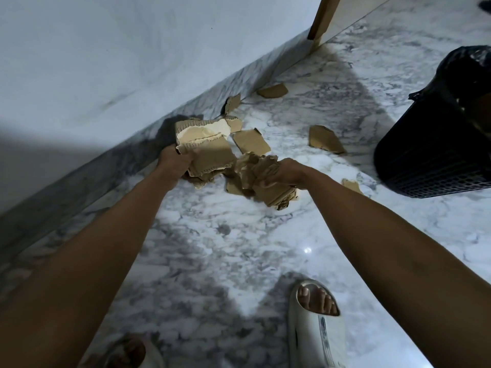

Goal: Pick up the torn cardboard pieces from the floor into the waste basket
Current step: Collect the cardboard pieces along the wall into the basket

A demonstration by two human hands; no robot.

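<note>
Both arms reach down over a marble floor (212, 248). My left hand (174, 160) grips a stack of torn brown cardboard pieces (204, 144) near the wall. My right hand (279, 172) is closed on another crumpled bunch of cardboard (271, 192). Loose pieces lie on the floor: one flat piece (251, 140) between the hands, one (325, 139) toward the basket, a small one (352, 185) by my right forearm, and two (273, 90) (233, 103) along the skirting. The black mesh waste basket (435, 152), lined with a black bag, stands at the right.
A white wall (132, 49) with marble skirting runs along the left. A wooden door frame (322, 19) stands at the top. My feet in white slide sandals (316, 325) are at the bottom of the view.
</note>
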